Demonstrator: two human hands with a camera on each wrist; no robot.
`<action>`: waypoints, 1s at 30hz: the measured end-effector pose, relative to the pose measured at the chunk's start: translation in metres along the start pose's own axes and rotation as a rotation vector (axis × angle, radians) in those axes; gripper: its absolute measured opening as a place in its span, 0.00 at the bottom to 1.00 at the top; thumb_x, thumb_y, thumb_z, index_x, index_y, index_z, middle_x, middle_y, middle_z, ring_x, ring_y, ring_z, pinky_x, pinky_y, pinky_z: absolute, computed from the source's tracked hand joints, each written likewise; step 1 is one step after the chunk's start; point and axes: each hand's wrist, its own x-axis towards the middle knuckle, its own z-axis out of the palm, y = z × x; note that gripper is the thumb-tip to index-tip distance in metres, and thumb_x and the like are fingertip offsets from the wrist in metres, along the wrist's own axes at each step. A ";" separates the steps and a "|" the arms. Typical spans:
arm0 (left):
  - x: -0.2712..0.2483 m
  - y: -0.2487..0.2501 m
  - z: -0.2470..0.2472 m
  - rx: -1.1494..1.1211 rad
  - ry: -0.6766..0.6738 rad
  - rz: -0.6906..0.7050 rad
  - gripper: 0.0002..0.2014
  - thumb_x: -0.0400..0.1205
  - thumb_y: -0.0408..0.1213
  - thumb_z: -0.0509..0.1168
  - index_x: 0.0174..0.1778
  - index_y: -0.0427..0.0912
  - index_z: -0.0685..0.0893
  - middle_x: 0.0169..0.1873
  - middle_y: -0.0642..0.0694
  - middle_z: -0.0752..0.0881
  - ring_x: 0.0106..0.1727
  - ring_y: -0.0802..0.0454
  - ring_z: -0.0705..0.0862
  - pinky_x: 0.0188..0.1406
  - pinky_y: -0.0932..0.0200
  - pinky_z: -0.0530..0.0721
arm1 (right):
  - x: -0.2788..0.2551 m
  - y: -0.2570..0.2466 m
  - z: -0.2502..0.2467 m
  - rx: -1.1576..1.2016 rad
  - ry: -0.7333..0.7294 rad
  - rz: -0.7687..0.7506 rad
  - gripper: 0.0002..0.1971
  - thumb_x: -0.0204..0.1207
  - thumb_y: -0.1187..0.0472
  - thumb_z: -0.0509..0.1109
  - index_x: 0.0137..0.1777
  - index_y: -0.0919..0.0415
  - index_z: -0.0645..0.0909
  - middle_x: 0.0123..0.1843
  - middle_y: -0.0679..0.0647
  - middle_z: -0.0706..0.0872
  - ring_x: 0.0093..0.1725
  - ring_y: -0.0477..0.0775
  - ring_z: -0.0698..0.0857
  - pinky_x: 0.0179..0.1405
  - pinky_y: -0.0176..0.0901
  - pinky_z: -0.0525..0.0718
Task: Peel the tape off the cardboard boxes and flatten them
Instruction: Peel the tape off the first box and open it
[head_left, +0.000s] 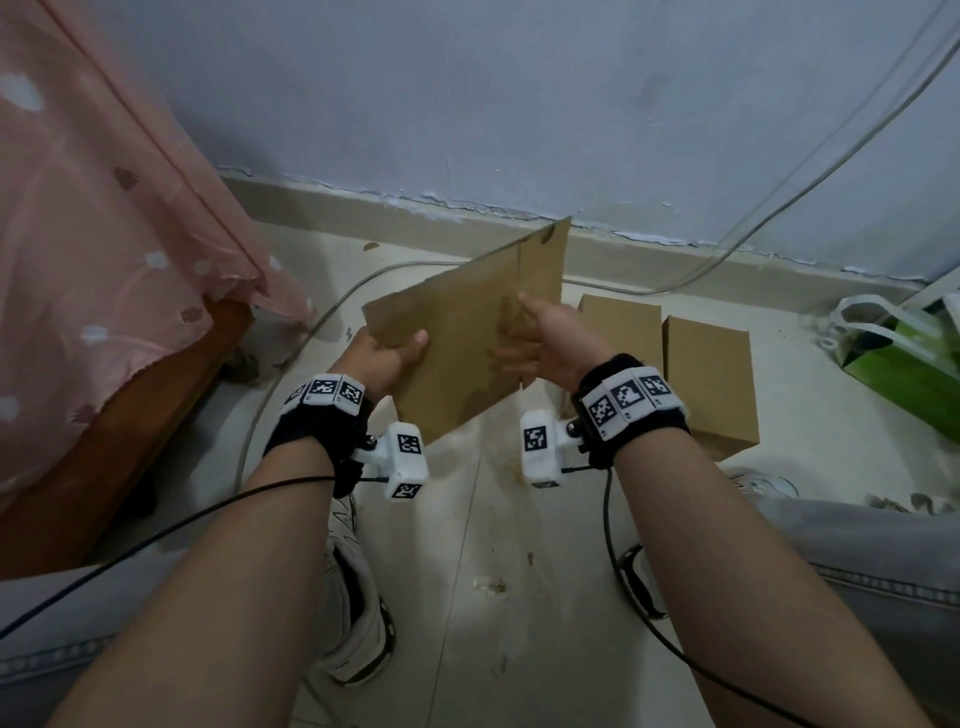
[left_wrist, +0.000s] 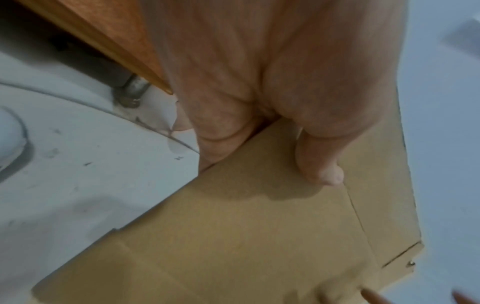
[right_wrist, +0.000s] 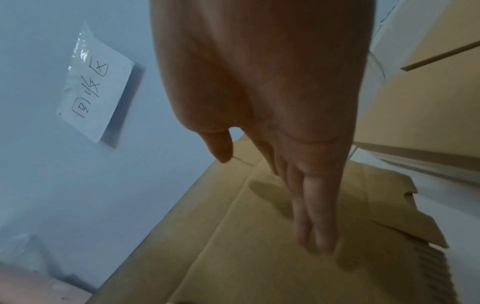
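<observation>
Here both hands hold flattened cardboard box (head_left: 457, 343).

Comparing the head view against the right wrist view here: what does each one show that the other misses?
Only the head view shows the left hand gripping the flattened brown cardboard box, the green plastic bag and the pink dotted fabric. Only the right wrist view shows a white handwritten paper note taped to the wall. Both show the right hand with straight fingers against the cardboard, and the unflattened brown boxes nearby.
</observation>
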 end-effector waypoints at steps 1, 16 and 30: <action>0.006 -0.008 -0.005 -0.061 0.033 -0.044 0.38 0.62 0.56 0.81 0.66 0.46 0.81 0.59 0.45 0.89 0.57 0.43 0.88 0.59 0.36 0.85 | 0.002 0.003 -0.002 -0.038 0.080 -0.026 0.20 0.87 0.56 0.61 0.77 0.60 0.71 0.68 0.66 0.81 0.55 0.65 0.88 0.57 0.64 0.88; -0.012 -0.020 0.011 0.426 0.208 0.138 0.20 0.82 0.43 0.69 0.65 0.34 0.84 0.57 0.34 0.88 0.59 0.40 0.86 0.58 0.57 0.81 | 0.009 0.038 0.006 0.035 -0.053 0.243 0.40 0.76 0.32 0.65 0.76 0.63 0.68 0.68 0.73 0.77 0.55 0.74 0.89 0.55 0.71 0.87; 0.000 -0.051 0.029 0.972 -0.107 0.157 0.42 0.72 0.22 0.59 0.78 0.65 0.69 0.83 0.47 0.61 0.83 0.41 0.57 0.80 0.38 0.60 | 0.033 0.059 -0.004 -0.089 0.137 0.138 0.14 0.82 0.69 0.66 0.67 0.66 0.77 0.59 0.62 0.86 0.56 0.65 0.87 0.55 0.62 0.88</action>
